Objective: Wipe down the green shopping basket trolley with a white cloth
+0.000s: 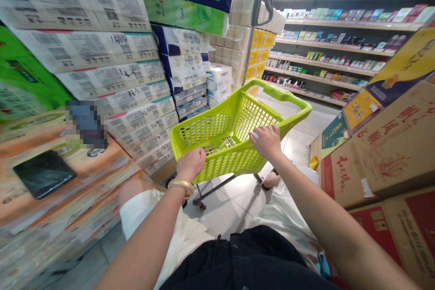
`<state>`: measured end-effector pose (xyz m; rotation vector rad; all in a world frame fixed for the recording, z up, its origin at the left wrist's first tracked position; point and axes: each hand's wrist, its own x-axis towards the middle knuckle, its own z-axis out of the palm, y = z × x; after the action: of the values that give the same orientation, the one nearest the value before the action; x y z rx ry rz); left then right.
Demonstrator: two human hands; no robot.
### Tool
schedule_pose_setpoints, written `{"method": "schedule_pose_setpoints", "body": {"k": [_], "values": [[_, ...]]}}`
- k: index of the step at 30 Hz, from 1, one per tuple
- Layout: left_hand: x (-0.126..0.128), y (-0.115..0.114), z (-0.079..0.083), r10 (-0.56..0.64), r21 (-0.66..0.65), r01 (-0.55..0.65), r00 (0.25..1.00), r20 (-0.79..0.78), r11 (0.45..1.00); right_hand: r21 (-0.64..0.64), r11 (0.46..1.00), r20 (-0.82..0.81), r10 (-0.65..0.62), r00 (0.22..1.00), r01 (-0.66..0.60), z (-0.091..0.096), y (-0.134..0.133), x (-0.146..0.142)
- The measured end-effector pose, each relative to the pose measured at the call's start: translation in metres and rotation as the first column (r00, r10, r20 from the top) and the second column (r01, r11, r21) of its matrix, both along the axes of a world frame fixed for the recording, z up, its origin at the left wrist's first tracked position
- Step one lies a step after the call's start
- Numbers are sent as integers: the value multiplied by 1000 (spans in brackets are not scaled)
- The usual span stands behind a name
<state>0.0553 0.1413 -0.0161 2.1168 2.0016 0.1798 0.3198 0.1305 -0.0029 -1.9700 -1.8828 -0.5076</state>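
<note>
A lime-green plastic shopping basket on a wheeled frame stands on the floor in front of me, and nothing shows inside it. My left hand grips its near rim, fingers curled over the edge; a pale bangle sits on that wrist. My right hand closes on the right part of the rim, near the basket's handle. A grey pull handle on a metal rod rises behind the basket.
Stacked packs of tissue and toilet paper fill the left side. A dark phone lies on an orange pack. Brown cardboard boxes are piled on the right. Store shelves with small goods line the far side of the tiled aisle.
</note>
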Motion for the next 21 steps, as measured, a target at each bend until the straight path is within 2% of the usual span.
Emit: {"method": "schedule_pose_setpoints", "body": {"k": [2, 5, 11, 14, 17, 21], "values": [[1, 0, 0, -2, -1, 2, 1000, -4, 1000, 17, 1000, -2, -26, 1000, 26, 0, 1, 0], [2, -1, 0, -9, -2, 9, 1000, -13, 1000, 20, 999, -28, -24, 999, 25, -5, 0, -16], [4, -1, 0, -1, -5, 1, 999, -32, 1000, -16, 990, -89, 139, 986, -141, -25, -5, -85], [3, 0, -1, -4, -1, 4, 999, -40, 1000, -33, 977, -97, 205, 974, -209, -32, -6, -110], [1, 1, -2, -16, 1, 16, 999, -38, 1000, -37, 968, -102, 242, 965, -247, -33, -8, -112], [0, 0, -2, -19, 4, 19, 999, -27, 1000, -14, 970, -90, 239, 967, -242, -29, -12, -93]]}}
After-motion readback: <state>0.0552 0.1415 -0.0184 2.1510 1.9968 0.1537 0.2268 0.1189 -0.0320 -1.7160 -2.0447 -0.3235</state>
